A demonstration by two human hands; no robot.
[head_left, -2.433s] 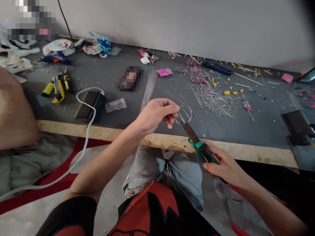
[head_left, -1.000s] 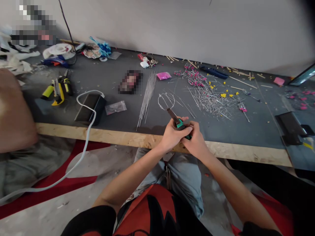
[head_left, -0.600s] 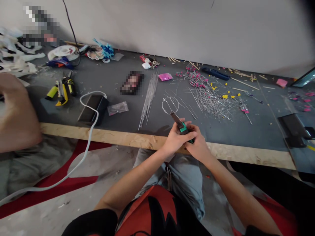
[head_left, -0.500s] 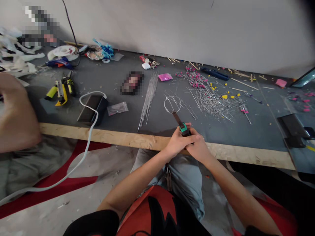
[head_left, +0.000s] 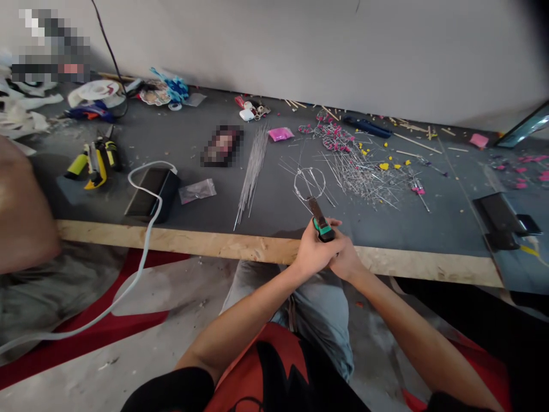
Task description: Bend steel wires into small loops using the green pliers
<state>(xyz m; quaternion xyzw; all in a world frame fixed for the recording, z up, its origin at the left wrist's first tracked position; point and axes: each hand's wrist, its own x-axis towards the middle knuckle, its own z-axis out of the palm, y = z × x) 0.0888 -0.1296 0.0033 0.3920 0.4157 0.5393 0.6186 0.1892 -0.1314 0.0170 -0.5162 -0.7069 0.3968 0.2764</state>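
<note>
Both of my hands are wrapped round a pair of pliers (head_left: 325, 230) with green and black handles and brown, rusty-looking jaws, just above the table's front edge. My left hand (head_left: 314, 250) grips the handles from the left. My right hand (head_left: 345, 257) closes round them from the right, its fingers partly hidden. At the tip of the jaws is a ring of thin silvery wire (head_left: 295, 184), its near side against them. Left of the ring lies a bundle of straight wires (head_left: 253, 171); to its right is a tangled heap of cut wires (head_left: 364, 177).
A power bank (head_left: 153, 191) with a white cable, a small plastic bag (head_left: 198, 191) and cutters with yellow-black handles (head_left: 96, 163) lie left. A pink packet (head_left: 280, 134) and wooden sticks (head_left: 416, 143) lie farther back. Another person's arm (head_left: 26, 206) is at far left.
The pliers and wire ring have turned slightly, and the ring shows rounder and a little farther right. Both hands keep their hold. The whole view has shifted slightly.
</note>
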